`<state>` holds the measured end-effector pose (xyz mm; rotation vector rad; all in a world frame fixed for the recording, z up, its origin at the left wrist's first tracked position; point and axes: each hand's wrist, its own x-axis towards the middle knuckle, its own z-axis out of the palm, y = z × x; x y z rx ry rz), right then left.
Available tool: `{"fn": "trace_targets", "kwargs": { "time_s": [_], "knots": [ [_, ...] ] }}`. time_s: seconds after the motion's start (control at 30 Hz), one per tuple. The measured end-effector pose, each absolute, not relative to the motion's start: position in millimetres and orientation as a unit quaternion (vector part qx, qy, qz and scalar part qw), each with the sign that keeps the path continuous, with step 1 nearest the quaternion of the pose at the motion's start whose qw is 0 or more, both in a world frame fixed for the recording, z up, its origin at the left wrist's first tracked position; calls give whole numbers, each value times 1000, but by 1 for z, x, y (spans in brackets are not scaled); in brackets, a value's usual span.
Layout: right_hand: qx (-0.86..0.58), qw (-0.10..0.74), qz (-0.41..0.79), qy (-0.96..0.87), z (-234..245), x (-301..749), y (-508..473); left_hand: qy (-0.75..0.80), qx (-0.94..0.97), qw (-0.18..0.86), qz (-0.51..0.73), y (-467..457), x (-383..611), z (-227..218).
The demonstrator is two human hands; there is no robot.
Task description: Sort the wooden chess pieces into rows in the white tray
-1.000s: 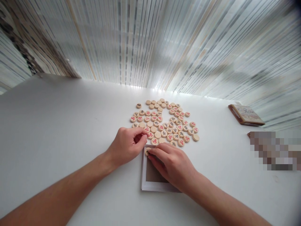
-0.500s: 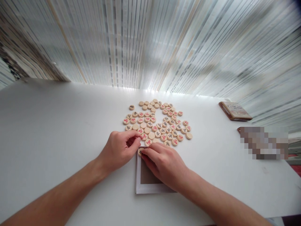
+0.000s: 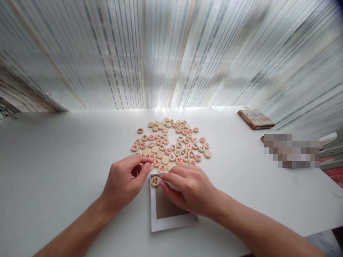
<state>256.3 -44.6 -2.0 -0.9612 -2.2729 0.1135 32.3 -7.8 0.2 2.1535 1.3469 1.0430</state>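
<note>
Several round wooden game discs (image 3: pixel 171 142) marked in red or black lie spread on the white table (image 3: pixel 66 160). A shallow white box with a brown floor (image 3: pixel 166 208) sits just in front of them. My right hand (image 3: pixel 187 189) lies over the box's far edge, fingertips touching a black-marked disc (image 3: pixel 155 181) in the box's far left corner. My left hand (image 3: pixel 124 182) rests beside the box, thumb and forefinger curled together near the closest discs; what they hold, if anything, is hidden.
A small brown box (image 3: pixel 255 119) lies at the far right of the table, with a blurred patch (image 3: pixel 291 150) in front of it. A striped curtain (image 3: pixel 171 53) hangs behind the table. The table's right edge drops off near a reddish floor.
The view has swung left and down, so everything sits lower and further left. My right fingers have drawn back a little, and the black-marked disc in the box corner shows more fully.
</note>
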Motion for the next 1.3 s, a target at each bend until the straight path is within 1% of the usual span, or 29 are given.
{"fn": "trace_targets", "kwargs": {
  "time_s": [0.1, 0.17, 0.33, 0.4, 0.47, 0.6, 0.67, 0.83, 1.0, 1.1, 1.2, 1.3],
  "knots": [
    [-393, 390, 46, -832, 4, 277, -31, 499, 763, 175, 372, -3, 27, 1],
    [-441, 430, 39, -787, 7, 298, -16, 512, 757, 166, 371, 1, 22, -1],
    [-590, 474, 7, -654, 5, 366, 26, 533, 744, 139, 378, 12, 12, -6],
    [-643, 467, 20, -607, 2, 391, 39, 541, 741, 134, 375, 16, 9, -8],
    [-676, 430, 61, -596, -2, 408, 48, 547, 738, 137, 369, 17, 8, -11],
    [-693, 341, 142, -619, -10, 414, 54, 547, 740, 145, 364, 17, 8, -13],
    [-691, 309, 165, -632, -13, 410, 54, 543, 743, 145, 363, 16, 9, -13],
    [-690, 282, 180, -642, -15, 404, 53, 536, 746, 151, 365, 15, 12, -10],
    [-693, 282, 197, -633, -15, 402, 54, 530, 747, 154, 371, 14, 15, -8],
    [-697, 300, 205, -618, -19, 403, 56, 524, 749, 154, 375, 14, 15, -9],
    [-705, 348, 189, -588, -24, 408, 60, 518, 751, 156, 378, 13, 15, -10],
    [-709, 417, 171, -543, -28, 414, 63, 512, 754, 158, 380, 12, 16, -10]
  ]
}}
